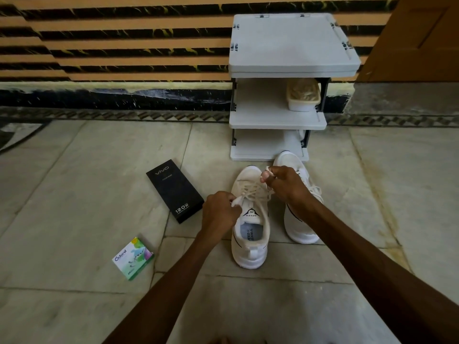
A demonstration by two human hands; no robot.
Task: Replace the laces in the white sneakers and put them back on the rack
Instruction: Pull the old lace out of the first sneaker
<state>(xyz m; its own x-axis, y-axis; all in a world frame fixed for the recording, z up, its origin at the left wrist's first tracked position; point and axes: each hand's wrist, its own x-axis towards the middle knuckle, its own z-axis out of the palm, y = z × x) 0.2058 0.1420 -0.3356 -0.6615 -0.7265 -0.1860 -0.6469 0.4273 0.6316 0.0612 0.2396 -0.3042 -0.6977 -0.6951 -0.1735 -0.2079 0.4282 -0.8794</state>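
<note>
Two white sneakers stand on the stone floor in front of the rack (278, 121). The left sneaker (249, 244) points away from me, with a cream lace (250, 191) crossed over its tongue. My left hand (219, 211) pinches one end of that lace at the shoe's left side. My right hand (285, 181) pinches the other end above the toe. The right sneaker (301, 224) lies partly behind my right hand and wrist, its lace loose at the side.
The white three-tier rack stands against the striped wall; a cream basket (303, 95) sits on its middle shelf. A black phone box (175, 189) and a small green box (133, 258) lie on the floor to the left. A door (422, 38) is at the right.
</note>
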